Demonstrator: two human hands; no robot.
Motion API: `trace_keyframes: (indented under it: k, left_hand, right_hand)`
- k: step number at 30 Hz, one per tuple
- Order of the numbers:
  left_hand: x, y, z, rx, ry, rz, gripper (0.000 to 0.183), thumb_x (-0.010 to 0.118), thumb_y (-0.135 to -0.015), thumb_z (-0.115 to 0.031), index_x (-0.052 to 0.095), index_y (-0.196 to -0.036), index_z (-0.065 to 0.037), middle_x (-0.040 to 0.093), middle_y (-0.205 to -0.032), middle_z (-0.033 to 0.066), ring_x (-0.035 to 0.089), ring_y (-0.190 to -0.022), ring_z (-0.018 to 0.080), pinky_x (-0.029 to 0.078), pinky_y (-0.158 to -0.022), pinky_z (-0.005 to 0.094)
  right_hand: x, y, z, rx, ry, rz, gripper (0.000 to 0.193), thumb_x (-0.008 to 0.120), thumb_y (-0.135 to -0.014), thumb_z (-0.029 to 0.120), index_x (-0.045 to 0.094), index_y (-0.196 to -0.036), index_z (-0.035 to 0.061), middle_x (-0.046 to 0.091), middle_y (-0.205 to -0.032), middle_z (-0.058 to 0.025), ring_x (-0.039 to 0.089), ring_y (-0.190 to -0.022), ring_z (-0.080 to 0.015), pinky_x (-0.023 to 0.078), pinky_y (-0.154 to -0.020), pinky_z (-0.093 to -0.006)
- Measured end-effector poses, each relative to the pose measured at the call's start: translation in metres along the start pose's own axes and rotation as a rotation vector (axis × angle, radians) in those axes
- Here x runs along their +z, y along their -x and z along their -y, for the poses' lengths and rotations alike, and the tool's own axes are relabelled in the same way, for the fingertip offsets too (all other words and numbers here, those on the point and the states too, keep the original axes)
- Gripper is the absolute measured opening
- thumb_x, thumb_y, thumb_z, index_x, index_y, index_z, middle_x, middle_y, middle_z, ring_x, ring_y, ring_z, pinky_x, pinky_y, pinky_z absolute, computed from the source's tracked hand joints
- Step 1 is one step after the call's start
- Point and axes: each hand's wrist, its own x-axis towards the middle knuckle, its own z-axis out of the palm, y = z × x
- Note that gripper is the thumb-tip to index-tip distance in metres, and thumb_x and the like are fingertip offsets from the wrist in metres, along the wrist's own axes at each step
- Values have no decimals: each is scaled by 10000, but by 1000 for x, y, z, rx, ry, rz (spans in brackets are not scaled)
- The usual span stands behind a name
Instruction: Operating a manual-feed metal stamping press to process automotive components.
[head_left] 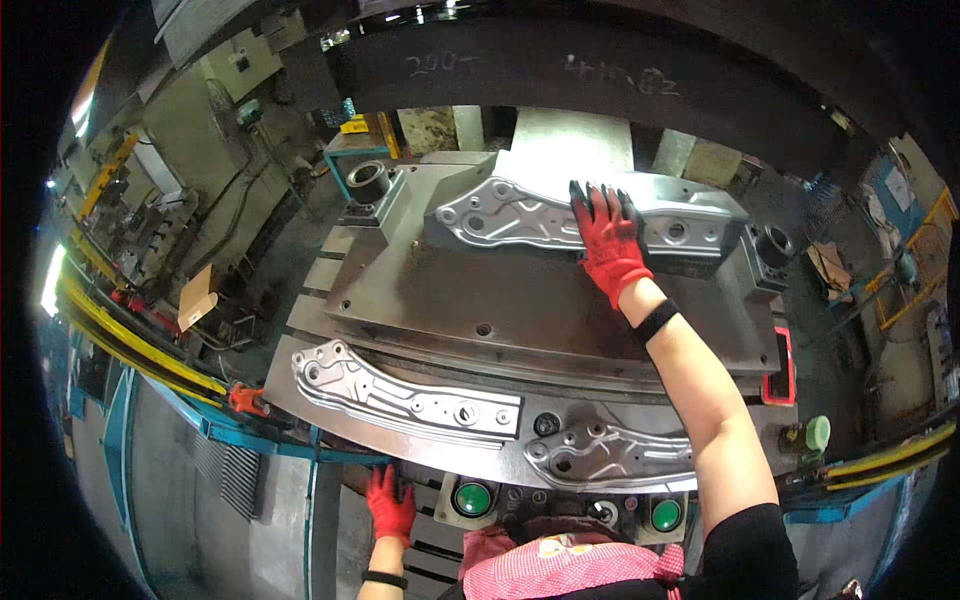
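My right hand, in a red glove with dark fingertips, reaches far forward. Its fingers lie stretched out across a stamped metal bracket seated on the press die, hiding the bracket's middle. Down at the left, my left hand, gloved in red, is just below the front edge of the press bed, with its fingers apart and nothing visible in them. Nearest to it is a second stack of shaped metal brackets on the front ledge. Another bracket lies to its right, partly covered by my right forearm.
Two green push buttons face me below the ledge. Guide bushings rise at the die's ends. A dark press beam spans overhead. Yellow-topped rails flank the left side.
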Motion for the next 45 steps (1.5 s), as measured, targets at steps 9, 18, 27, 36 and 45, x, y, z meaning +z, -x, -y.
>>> trace_keyframes:
  k: [9, 18, 27, 36, 45]
  left_hand:
    - [87, -4, 1, -335, 310, 637, 1271, 756, -535, -627, 115, -1402, 46, 257, -1422, 248, 259, -1332, 323, 275, -1068, 357]
    - [118, -18, 11, -284, 197, 656, 1443, 825, -396, -614, 40, -1396, 69, 246, -1427, 244, 258, -1335, 304, 279, -1072, 348]
    - [130, -19, 5, -287, 189, 574, 1413, 875, -352, -520, 114, -1405, 35, 350, -1385, 217, 369, -1278, 292, 348, -1028, 338]
    - [120, -17, 5, -292, 194, 551, 1380, 894, -370, -451, 117, -1406, 27, 394, -1355, 221, 404, -1254, 287, 374, -1004, 342]
    - [144, -22, 29, -294, 284, 549, 1360, 904, -400, -405, 97, -1410, 18, 361, -1377, 222, 374, -1273, 301, 365, -1009, 357]
  right_hand:
    - [-115, 237, -97, 435, -551, -28, 905, 746, -666, 316, 280, -1380, 12, 255, -1436, -187, 221, -1335, -335, 160, -1094, -431]
    - [-61, 654, -30, 1458, -710, 581, 850, 705, -749, 308, 251, -1365, -62, 368, -1365, -241, 370, -1261, -314, 305, -1036, -371]
    - [-39, 628, -6, 1555, -697, 799, 1177, 852, -481, 364, 212, -1392, -20, 445, -1303, -243, 447, -1212, -327, 401, -969, -378]
    - [-27, 642, 2, 1476, -980, 484, 992, 810, -529, 312, 319, -1335, 7, 561, -1161, -227, 548, -1085, -336, 458, -896, -392]
    - [-16, 659, 4, 1513, -744, 724, 1008, 778, -600, 257, 210, -1382, -30, 499, -1242, -222, 491, -1156, -299, 422, -943, -357]
